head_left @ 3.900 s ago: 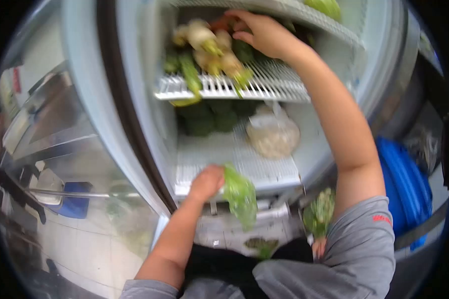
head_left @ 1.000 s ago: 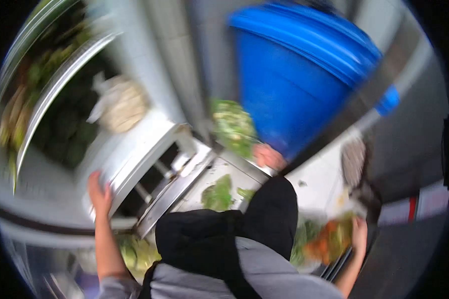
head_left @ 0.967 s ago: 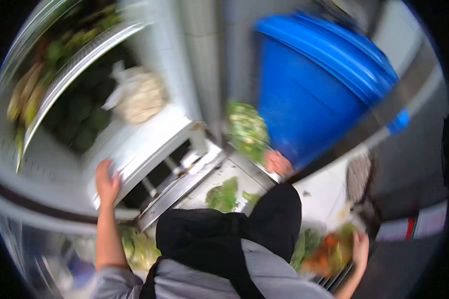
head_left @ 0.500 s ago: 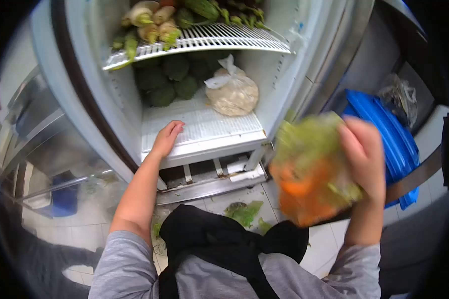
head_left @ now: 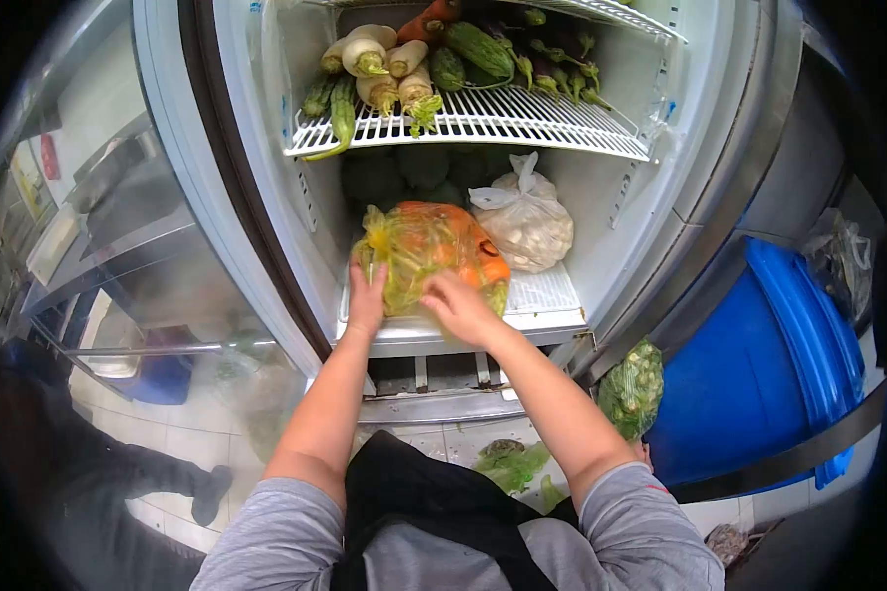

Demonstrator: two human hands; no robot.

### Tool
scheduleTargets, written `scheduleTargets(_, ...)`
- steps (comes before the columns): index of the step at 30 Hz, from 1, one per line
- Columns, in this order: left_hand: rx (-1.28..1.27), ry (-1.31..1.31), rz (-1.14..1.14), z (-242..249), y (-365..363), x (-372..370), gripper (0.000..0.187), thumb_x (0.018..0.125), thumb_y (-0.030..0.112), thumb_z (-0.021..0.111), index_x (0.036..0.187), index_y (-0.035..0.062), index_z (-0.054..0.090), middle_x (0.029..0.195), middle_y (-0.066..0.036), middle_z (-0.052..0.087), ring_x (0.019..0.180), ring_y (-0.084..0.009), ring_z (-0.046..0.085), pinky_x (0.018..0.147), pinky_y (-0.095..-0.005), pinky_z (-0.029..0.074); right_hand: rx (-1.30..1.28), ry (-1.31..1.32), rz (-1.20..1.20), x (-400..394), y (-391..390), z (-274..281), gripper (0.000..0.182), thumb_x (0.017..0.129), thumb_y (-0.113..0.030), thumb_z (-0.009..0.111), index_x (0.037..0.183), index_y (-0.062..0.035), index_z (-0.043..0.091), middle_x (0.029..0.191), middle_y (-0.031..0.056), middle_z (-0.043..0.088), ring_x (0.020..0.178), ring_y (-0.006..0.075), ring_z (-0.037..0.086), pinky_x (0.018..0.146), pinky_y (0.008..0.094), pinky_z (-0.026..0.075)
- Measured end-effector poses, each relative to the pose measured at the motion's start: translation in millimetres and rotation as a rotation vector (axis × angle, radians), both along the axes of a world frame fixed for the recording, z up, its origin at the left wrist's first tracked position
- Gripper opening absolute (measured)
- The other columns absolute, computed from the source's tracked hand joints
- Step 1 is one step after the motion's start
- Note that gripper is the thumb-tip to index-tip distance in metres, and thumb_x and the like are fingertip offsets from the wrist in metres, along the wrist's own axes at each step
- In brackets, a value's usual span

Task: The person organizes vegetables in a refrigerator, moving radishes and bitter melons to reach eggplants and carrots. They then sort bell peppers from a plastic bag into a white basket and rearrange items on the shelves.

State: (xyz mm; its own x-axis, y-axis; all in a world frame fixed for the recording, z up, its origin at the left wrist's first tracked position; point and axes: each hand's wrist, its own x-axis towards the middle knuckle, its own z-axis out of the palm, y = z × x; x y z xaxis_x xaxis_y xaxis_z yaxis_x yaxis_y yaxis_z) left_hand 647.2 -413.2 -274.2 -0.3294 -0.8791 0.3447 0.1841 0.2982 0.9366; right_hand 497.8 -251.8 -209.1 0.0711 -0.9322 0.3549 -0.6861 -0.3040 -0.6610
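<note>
A yellowish see-through plastic bag of carrots lies on the bottom shelf of an upright fridge. My left hand rests against the bag's left side, its fingers stretched upward. At the front of the bag, my right hand has curled fingers on the plastic; its exact grip is partly hidden. A knotted white bag of pale pieces sits to the right of the carrots. Dark green round vegetables are in shadow behind.
White radishes and green gourds fill the wire rack above. Another person's hand shows beside a green net bag near a blue bin. Leaf scraps litter the floor.
The carrot bag went from my right hand's raised hold at the right onto the bottom shelf. My left hand moved from the shelf edge to the bag. A green net bag appeared at right.
</note>
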Motion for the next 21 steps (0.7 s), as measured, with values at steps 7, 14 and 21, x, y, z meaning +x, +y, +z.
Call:
scheduleTargets(7, 0.007, -0.031, 0.179, 25.9, 14.6, -8.8, 0.074, 0.093, 0.014, 0.059, 0.154, 0.0067, 0.018, 0.155, -0.025, 0.026, 0.144, -0.0354, 0.026, 0.118, -0.0389, 0.021, -0.544, 0.068, -0.651, -38.1, -15.1, -20.5, 0.074, 0.080, -0.027, 0.076, 0.141, -0.0038, 0.042, 0.140, 0.0204, 0.045, 0.124, 0.0388, 0.046, 0.103, 0.0476, 0.038)
scheduleTargets(14, -0.813, -0.628, 0.150, 134.8, 83.9, -65.9, 0.050, 0.095, 0.019, 0.051, 0.144, 0.0185, 0.047, 0.153, -0.010, 0.037, 0.142, -0.0319, 0.032, 0.119, -0.0475, 0.020, -0.176, 0.146, -0.774, -73.2, -41.1, -30.8, 0.025, 0.087, -0.016, 0.064, 0.108, -0.0028, 0.070, 0.117, 0.0171, 0.063, 0.112, 0.0383, 0.054, 0.095, 0.0470, 0.045)
scheduleTargets(21, -0.896, -1.174, -0.014, 84.7, 52.9, -67.3, 0.047, 0.104, 0.045, 0.024, 0.147, 0.0384, 0.042, 0.164, 0.003, 0.014, 0.151, -0.0261, 0.012, 0.121, -0.0531, 0.003, -0.329, 0.216, -0.723, -58.7, -17.3, -32.9, 0.016, 0.091, -0.014, 0.059, 0.088, -0.0001, 0.066, 0.094, 0.0190, 0.059, 0.094, 0.0403, 0.053, 0.085, 0.0497, 0.043)
